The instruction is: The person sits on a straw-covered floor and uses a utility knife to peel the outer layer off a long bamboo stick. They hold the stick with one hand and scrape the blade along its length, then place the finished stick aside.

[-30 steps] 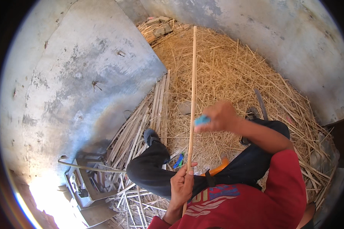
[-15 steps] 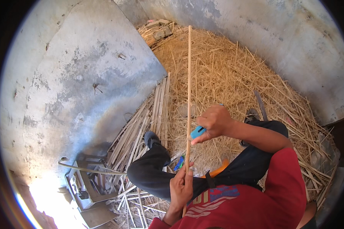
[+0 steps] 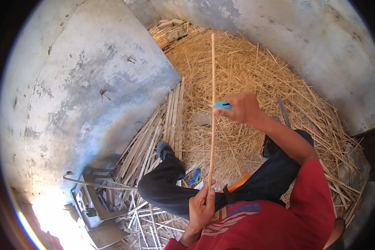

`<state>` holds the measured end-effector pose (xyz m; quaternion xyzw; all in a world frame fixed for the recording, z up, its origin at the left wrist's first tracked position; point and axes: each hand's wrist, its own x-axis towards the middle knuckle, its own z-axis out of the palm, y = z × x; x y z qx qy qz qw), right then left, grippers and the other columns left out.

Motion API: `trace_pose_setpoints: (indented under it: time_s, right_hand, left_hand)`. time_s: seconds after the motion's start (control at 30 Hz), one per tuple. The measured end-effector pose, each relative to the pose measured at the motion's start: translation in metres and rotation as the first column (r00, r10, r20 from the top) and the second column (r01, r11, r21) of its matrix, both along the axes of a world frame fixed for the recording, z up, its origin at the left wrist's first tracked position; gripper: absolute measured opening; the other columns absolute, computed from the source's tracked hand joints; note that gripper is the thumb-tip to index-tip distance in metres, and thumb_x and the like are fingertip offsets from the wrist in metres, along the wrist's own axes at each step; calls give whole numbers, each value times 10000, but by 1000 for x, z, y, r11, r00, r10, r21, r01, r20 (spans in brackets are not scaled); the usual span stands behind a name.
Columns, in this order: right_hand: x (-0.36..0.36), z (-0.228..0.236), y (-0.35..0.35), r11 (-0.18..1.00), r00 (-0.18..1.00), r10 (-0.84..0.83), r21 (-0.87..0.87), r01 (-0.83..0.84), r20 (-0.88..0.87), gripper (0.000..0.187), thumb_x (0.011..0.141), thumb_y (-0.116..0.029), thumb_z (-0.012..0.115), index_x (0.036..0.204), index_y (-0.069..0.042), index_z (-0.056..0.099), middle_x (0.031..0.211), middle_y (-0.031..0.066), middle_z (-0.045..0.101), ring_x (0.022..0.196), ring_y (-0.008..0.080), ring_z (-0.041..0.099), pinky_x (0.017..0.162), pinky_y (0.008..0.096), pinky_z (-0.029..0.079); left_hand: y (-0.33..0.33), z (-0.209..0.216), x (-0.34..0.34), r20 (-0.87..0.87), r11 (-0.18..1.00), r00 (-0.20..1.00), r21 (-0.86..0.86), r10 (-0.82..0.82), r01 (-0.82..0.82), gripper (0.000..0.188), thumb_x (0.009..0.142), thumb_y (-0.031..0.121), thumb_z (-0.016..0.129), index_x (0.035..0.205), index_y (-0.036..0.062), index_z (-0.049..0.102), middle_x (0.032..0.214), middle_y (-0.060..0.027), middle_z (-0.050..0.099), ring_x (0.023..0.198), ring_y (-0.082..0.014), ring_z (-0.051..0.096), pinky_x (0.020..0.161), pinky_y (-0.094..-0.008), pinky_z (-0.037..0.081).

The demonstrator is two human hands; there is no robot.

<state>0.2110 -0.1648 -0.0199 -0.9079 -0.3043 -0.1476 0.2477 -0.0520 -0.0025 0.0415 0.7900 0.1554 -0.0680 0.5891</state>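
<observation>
Bamboo stick (image 3: 212, 104) gripped by raised right hand (image 3: 241, 109).

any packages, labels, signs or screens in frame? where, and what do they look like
No packages, signs or screens in view.
Printed graphic: on the chest of the person's red shirt, lower middle; blue and yellow blocks on red.
Nothing label-like shows on the thin stick, held by the left hand at its lower end, nor on the blue tool in the right hand.

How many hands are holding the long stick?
2. The left hand grips the stick at its lower end, near the lap. The right hand presses a blue tool against it halfway up.
</observation>
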Motion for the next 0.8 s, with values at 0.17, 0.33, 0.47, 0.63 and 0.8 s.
trace_pose_setpoints:
  time_s: [0.17,0.33,0.47,0.63,0.8]
  right_hand:
    - [-67,1,17,938,934,346,-5,-347,85,624,765,-726,569,557,-137,558,470,40,499,397,202,526,387,358,409]
    - [12,-18,-4,995,997,-65,-67,68,44,607,741,-731,595,595,-142,601,463,46,493,395,222,515,403,379,409]
    - [12,-3,-6,999,999,-7,-41,5,-49,646,756,-758,541,643,-129,635,467,51,514,395,213,528,391,372,404]
    - [-27,1,7,976,966,196,60,-209,171,610,779,-709,569,589,-130,599,460,36,492,398,192,503,398,346,392]
    - [78,-19,-51,964,967,-252,-99,247,-39,657,837,-751,443,646,-145,610,498,-21,485,422,105,438,366,289,342]
  left_hand:
    - [9,-16,4,53,997,996,-42,74,-72,292,979,93,501,1239,-12,579,664,90,409,584,9,333,486,-183,252]
    - [4,-8,3,11,1000,1000,-20,14,-14,287,981,94,498,1233,-15,584,670,87,422,580,11,333,485,-182,254]
    - [4,-15,3,12,998,999,-48,33,-32,288,980,93,500,1232,-18,585,667,84,429,578,13,339,484,-180,259]
    - [9,-15,-1,67,999,997,3,49,-50,291,975,96,510,1231,-19,584,632,90,411,576,10,348,483,-179,268]
    - [0,-4,-14,-66,987,990,100,-123,129,281,956,122,538,1200,-1,605,614,32,485,594,-18,439,499,-226,373]
